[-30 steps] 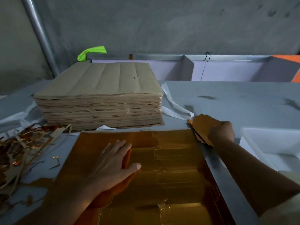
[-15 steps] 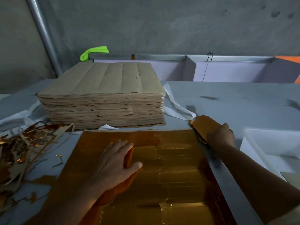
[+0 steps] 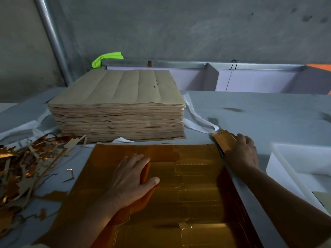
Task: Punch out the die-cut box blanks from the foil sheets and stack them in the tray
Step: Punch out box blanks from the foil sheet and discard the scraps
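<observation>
A gold foil sheet [image 3: 193, 190] with die-cut box outlines lies flat on the grey table in front of me. My left hand [image 3: 130, 178] presses on its middle, fingers straight and thumb spread. At the sheet's far right corner my right hand [image 3: 241, 151] grips a small bundle of gold punched blanks [image 3: 223, 137], fingers curled over it, the bundle touching the table. A white tray [image 3: 286, 158] stands to the right of that hand, with a pale card just visible in it at the frame's edge.
A thick stack of brown-backed sheets [image 3: 118, 108] stands just beyond the foil sheet. Gold scrap strips [image 3: 23, 167] are piled at the left. A white strap [image 3: 198, 122] lies beside the stack. Lilac bins [image 3: 250, 81] line the back wall.
My right hand has settled a little lower over the bundle of blanks at the sheet's corner. My left hand stays pressed on the sheet.
</observation>
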Available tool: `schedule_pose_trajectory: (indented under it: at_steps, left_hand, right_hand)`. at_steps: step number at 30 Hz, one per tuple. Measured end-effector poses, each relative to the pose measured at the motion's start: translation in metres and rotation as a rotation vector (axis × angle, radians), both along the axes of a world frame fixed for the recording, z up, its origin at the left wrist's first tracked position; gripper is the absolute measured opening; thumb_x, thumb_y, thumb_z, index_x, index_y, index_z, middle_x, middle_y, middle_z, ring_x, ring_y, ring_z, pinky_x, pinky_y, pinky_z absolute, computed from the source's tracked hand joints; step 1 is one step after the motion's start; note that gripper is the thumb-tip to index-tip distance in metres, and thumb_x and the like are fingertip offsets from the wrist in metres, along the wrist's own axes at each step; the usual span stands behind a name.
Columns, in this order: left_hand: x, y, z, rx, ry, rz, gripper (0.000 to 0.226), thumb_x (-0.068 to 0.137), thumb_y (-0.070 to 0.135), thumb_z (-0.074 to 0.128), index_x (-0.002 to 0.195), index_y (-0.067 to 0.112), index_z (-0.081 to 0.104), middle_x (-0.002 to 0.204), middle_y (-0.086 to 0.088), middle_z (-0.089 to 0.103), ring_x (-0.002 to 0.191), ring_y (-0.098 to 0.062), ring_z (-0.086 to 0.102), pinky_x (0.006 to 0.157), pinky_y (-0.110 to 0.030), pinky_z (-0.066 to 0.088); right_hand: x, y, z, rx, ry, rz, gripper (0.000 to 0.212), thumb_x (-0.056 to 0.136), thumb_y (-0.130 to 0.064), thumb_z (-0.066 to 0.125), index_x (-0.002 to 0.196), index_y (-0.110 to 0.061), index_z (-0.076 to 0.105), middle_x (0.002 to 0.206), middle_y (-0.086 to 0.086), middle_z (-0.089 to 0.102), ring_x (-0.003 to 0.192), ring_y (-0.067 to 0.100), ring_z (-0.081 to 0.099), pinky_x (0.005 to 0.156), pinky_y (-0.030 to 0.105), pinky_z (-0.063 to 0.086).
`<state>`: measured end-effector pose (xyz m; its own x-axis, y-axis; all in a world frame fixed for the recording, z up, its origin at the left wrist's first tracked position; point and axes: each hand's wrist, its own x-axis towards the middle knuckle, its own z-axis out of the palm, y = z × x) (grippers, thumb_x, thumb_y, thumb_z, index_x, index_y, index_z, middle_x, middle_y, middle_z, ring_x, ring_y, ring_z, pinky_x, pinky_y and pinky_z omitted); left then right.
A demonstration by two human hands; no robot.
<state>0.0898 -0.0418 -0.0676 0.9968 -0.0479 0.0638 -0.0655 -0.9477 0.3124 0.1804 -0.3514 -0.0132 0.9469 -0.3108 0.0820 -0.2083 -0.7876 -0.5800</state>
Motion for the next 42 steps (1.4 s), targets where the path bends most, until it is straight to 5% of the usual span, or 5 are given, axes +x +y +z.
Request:
schedule_pose_trajectory:
  at_steps: [9, 19, 30, 37, 42]
  left_hand:
    - [-0.002, -0.001, 0.003, -0.015, -0.026, -0.004, 0.083, 0.079, 0.084, 0.042, 0.147, 0.038, 0.026, 0.159, 0.009, 0.021, 0.147, -0.018, 0.016, 0.117, -0.036, 0.018]
    - [-0.002, -0.001, 0.006, -0.048, -0.070, -0.019, 0.080, 0.077, 0.082, 0.049, 0.140, 0.038, 0.030, 0.147, 0.011, 0.034, 0.133, -0.013, 0.031, 0.104, -0.028, 0.030]
    - [-0.002, -0.001, 0.007, -0.061, -0.058, -0.020, 0.088, 0.069, 0.088, 0.038, 0.141, 0.038, 0.029, 0.142, 0.012, 0.038, 0.132, -0.014, 0.034, 0.110, -0.032, 0.028]
    - [0.002, 0.006, 0.025, -0.221, 0.216, 0.048, 0.119, 0.065, 0.088, 0.056, 0.153, 0.043, -0.011, 0.163, 0.007, 0.007, 0.147, -0.028, 0.018, 0.113, -0.051, 0.030]
    - [-0.005, 0.022, 0.023, 0.054, 0.279, 0.029, 0.134, 0.055, 0.099, 0.038, 0.153, 0.032, -0.024, 0.163, 0.006, -0.024, 0.149, -0.019, -0.017, 0.118, -0.040, -0.004]
  right_hand:
    - [-0.027, 0.058, 0.005, 0.073, -0.038, 0.455, 0.042, 0.096, -0.020, 0.055, 0.138, -0.029, 0.050, 0.149, -0.001, 0.036, 0.131, 0.020, 0.043, 0.105, 0.039, 0.045]
    - [-0.047, 0.098, -0.035, -0.115, 0.011, 0.639, 0.070, 0.083, -0.074, 0.046, 0.142, -0.037, 0.036, 0.133, -0.009, 0.040, 0.107, 0.005, 0.027, 0.089, 0.029, 0.033]
    - [-0.058, 0.103, -0.044, -0.109, -0.166, 0.607, 0.024, 0.096, -0.053, 0.047, 0.107, -0.034, 0.057, 0.105, -0.015, 0.043, 0.102, 0.008, 0.039, 0.088, 0.028, 0.038]
    - [-0.055, 0.102, -0.047, -0.118, -0.130, 0.613, 0.017, 0.096, -0.052, 0.048, 0.094, -0.036, 0.054, 0.099, -0.016, 0.040, 0.096, 0.006, 0.036, 0.086, 0.027, 0.037]
    - [-0.053, 0.101, -0.047, -0.120, -0.116, 0.611, 0.020, 0.096, -0.054, 0.047, 0.095, -0.035, 0.055, 0.102, -0.015, 0.042, 0.098, 0.007, 0.038, 0.088, 0.028, 0.039]
